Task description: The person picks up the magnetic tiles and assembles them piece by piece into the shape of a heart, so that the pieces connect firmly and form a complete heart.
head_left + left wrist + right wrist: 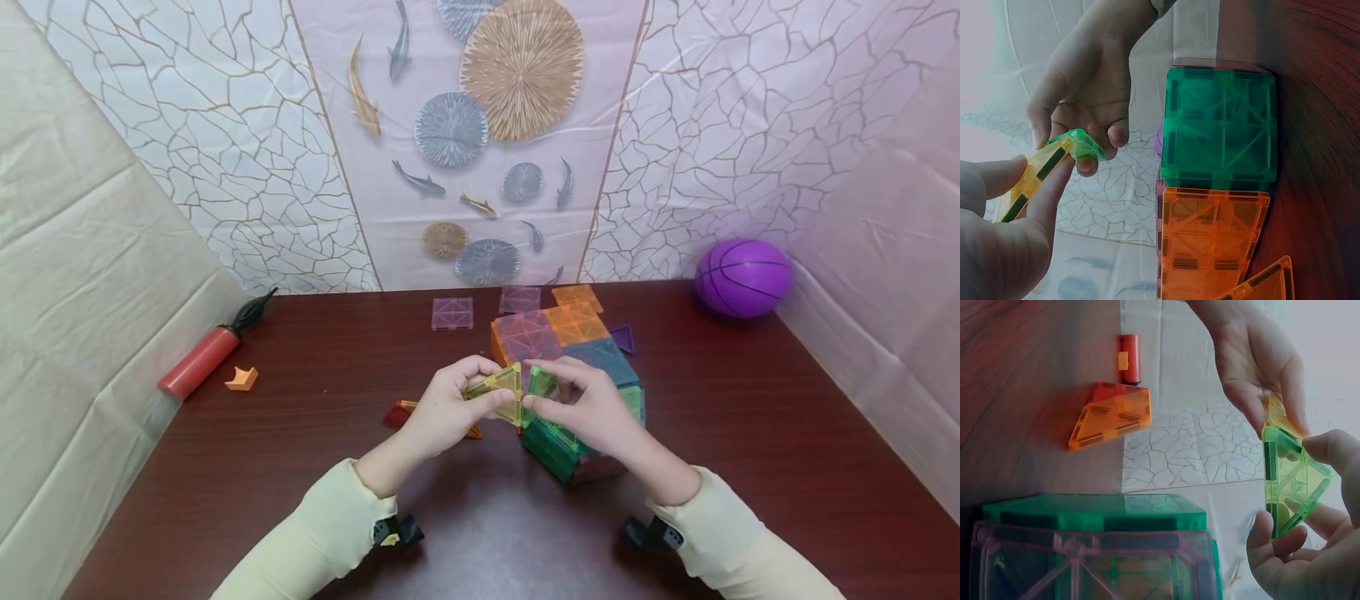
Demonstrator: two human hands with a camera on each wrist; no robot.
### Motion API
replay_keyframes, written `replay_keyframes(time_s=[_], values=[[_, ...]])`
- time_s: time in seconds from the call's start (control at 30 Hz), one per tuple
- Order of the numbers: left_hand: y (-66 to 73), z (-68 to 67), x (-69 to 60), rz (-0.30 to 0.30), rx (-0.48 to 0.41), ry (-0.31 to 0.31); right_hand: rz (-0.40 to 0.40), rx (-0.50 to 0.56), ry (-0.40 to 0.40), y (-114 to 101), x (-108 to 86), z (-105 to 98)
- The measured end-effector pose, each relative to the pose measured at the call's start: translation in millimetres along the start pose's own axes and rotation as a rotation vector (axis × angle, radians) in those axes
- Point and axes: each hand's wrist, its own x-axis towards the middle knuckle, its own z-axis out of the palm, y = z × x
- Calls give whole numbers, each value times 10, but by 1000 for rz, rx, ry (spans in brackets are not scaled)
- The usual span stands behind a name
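A: ok what's nearest?

B: Pale sleeves (322, 529), with a little black camera (405, 531) at each wrist.

A: And the hands?

B: Left hand (442, 410) has a yellow tile (511, 383) pinched between thumb and fingers. Right hand (596, 410) is pinching a light green tile (1300, 478). Both tiles are up off the worktop (315, 483), right beside each other. Honestly can't tell if they touch.

A: What's around them?

B: Big block (603, 362) of see-through tiles, partly covered by the right hand: dark green at the near end, blue, orange and pink further along the top. By the left hand, an orange tile (1116, 415) and a red tile (1107, 392) overlap on the worktop.

A: Further out?

B: Small orange piece (242, 379) on the left, then a red pump (200, 361). Purple triangle (624, 339) right of the block. Pink tiles (452, 313) along the back, purple ball (744, 278) in the back right, and a fish-print cloth (480, 229) behind it all.
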Motion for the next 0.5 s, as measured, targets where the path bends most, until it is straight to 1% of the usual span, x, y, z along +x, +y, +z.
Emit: replay_keyframes(time_s=[0.13, 0.33, 0.5], values=[[-15, -5, -13, 0, 45, 3, -9, -23, 3, -11, -22, 19], [-24, -6, -39, -8, 58, 3, -37, -62, 18, -23, -48, 35], [-18, -3, -61, -6, 84, 15, -34, -92, 44, -47, -77, 41]])
